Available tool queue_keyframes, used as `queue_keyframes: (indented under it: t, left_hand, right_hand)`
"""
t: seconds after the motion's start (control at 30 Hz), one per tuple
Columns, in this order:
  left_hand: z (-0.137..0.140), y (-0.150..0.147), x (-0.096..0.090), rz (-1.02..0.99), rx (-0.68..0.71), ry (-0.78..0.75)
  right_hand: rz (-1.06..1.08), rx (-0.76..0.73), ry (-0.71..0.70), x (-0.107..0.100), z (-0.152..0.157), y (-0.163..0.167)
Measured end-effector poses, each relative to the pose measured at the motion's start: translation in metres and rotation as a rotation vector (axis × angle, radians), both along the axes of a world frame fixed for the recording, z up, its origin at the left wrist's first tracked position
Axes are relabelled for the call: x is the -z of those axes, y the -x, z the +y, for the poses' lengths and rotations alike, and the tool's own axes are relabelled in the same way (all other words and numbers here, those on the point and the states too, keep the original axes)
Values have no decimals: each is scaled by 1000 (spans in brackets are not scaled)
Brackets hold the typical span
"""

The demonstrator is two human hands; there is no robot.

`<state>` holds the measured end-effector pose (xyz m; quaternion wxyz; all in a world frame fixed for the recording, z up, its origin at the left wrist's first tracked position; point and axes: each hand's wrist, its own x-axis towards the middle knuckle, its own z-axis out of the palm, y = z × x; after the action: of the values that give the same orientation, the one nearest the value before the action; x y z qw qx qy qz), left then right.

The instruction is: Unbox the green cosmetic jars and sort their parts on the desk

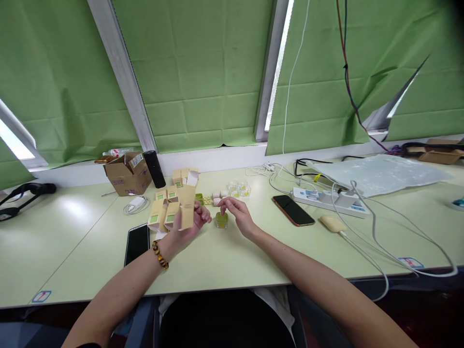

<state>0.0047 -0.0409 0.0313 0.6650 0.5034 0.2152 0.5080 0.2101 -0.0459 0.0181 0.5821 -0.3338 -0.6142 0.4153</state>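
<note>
A small tan carton stands upright in my left hand, with its printed side facing me and the fingers curled behind it. Just to the right, a little square clear jar with a green lid sits on the table. My right hand reaches it from above, fingers bent down and drawn together at the lid; the exact contact is hard to make out. Beyond the left hand are several similar tan cartons with green labels. Pale pink caps and clear jars with yellow bits lie behind the green-lidded jar.
A dark phone lies by my left forearm, another phone to the right. Further right are a white power strip with looping cables and a cream charger. A cardboard box and black cylinder stand at the back left.
</note>
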Motion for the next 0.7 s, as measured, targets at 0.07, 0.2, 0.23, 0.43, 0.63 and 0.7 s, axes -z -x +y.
queue_keyframes:
  t: [0.07, 0.2, 0.23, 0.43, 0.63, 0.7]
  left_hand:
    - [3, 2, 6, 96, -201, -107]
    - [10, 11, 15, 370, -680, -485]
    - [12, 15, 16, 420, -744, -588]
    - [13, 26, 9, 575, -657, -887]
    - [7, 27, 4, 635, -601, -913]
    - [8, 28, 5, 660, -608, -939]
  right_hand:
    - [6, -3, -9, 0, -1, 1]
    - [15, -5, -46, 2, 0, 0]
    - [12, 0, -53, 4, 0, 0]
    - [-17, 67, -105, 9, -1, 1]
    - [2, 142, -113, 0, -8, 6]
    - [12, 144, -117, 0, -8, 7]
